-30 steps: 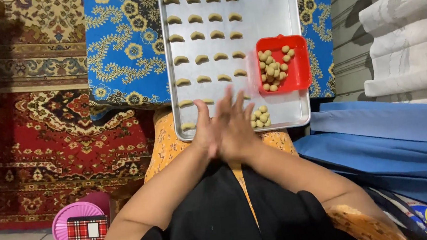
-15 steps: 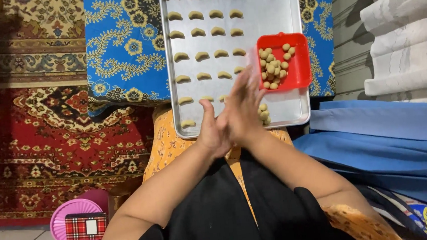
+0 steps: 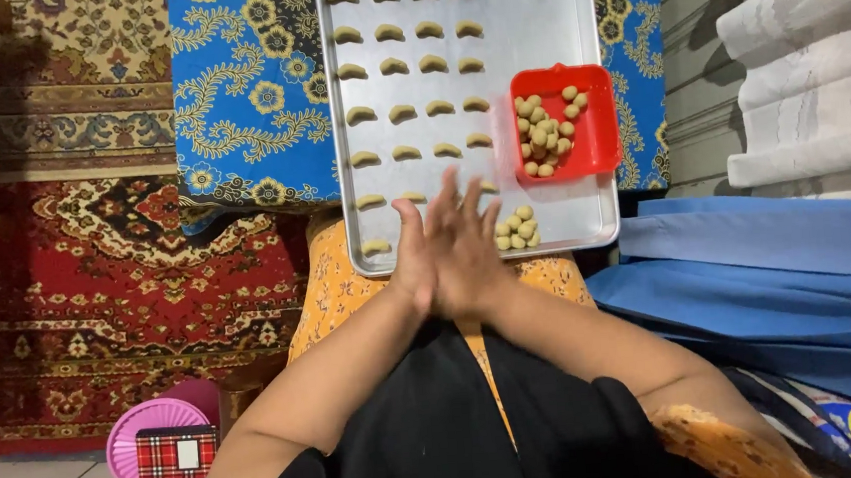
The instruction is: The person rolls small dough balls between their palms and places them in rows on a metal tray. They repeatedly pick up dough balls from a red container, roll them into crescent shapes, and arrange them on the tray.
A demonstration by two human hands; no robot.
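— Palms are pressing flat together, aren't they? The left hand and the right hand are meeting just over the near edge of the baking tray.

— Yes, fingers are lying straight and close, not spread. Whether a bit of dough is sitting between them I cannot tell; the palms are hiding it.

— How is that dough handling, by your judgement?

— Soft and light, I'd say, easily dented. The loose dough balls are lying just beside the right hand's fingertips, and each one is asking for a gentle pinch from the sides with fingertips only.

— And the containers?

— The red tub is sitting on the tray's right side and holding a heap of the same pale balls. The tray itself is carrying the crescent pieces in tidy rows of four, apart from one another, with the nearest row partly hidden behind the fingers.

— Anything else around?

— The tray is resting on a blue patterned cloth, and a pink lidded box is standing on the floor, well apart to the left.
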